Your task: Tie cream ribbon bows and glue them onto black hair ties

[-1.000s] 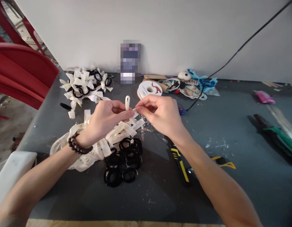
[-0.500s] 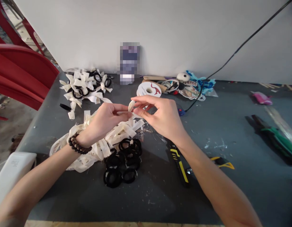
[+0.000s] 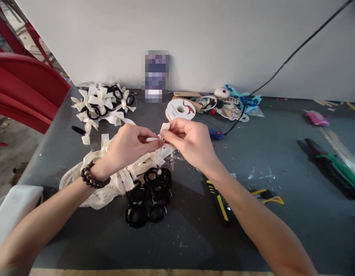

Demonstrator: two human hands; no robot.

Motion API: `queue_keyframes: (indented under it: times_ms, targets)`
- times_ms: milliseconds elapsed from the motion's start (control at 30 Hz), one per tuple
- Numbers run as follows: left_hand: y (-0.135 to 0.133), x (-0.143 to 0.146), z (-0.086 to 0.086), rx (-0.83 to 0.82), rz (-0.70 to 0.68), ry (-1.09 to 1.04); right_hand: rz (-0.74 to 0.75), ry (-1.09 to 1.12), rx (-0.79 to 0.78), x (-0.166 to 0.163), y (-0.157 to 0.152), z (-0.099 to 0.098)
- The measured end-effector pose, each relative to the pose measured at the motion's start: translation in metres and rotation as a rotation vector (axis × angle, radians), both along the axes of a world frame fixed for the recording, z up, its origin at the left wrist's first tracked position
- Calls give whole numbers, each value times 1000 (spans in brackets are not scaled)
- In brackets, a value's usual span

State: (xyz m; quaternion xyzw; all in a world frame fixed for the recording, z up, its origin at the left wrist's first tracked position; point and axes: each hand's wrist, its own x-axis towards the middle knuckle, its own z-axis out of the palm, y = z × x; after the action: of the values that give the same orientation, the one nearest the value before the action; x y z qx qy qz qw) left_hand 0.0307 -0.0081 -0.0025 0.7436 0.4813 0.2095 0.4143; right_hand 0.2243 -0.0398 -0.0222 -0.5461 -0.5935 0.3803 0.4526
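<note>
Both hands meet above the middle of the table, pinching one cream ribbon (image 3: 165, 127). My left hand (image 3: 134, 140) closes its thumb and fingers on the ribbon's left part. My right hand (image 3: 191, 142) grips it just to the right, and a short loop or end sticks up by its fingertips. Below my left wrist lies a heap of cut cream ribbons (image 3: 119, 178), some with printed lettering. Nearer me sit several black hair ties (image 3: 147, 197). Farther left is a pile of black hair ties with cream ribbon bows (image 3: 104, 101).
A white ribbon spool (image 3: 180, 109) stands behind my hands, beside a blue tool (image 3: 216, 134) with a black cord. A yellow-black cutter (image 3: 219, 203) and green-handled pliers (image 3: 338, 168) lie at right. A phone (image 3: 156, 74) leans on the wall; a white box (image 3: 17, 207) is at left.
My right hand has drawn in toward my left, its fingers closing more tightly on the ribbon. The ribbon's raised loop has shifted slightly right. The blue tool shows more.
</note>
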Motion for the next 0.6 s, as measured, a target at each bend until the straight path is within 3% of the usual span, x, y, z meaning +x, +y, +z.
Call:
queue_keyframes:
  times_ms: [233,333,467,600]
  targets:
    - [0,-2,8,-76,-58,-25,90,273,-221,2,5,-9]
    - [-1,-1,7,-133,-70,-128,60,310,-202,0,4,-8]
    - [-3,5,-7,-276,83,-458,-71,208,-7,0,3,-5]
    - [0,6,-26,-460,241,-706,8,98,-104,4,7,-8]
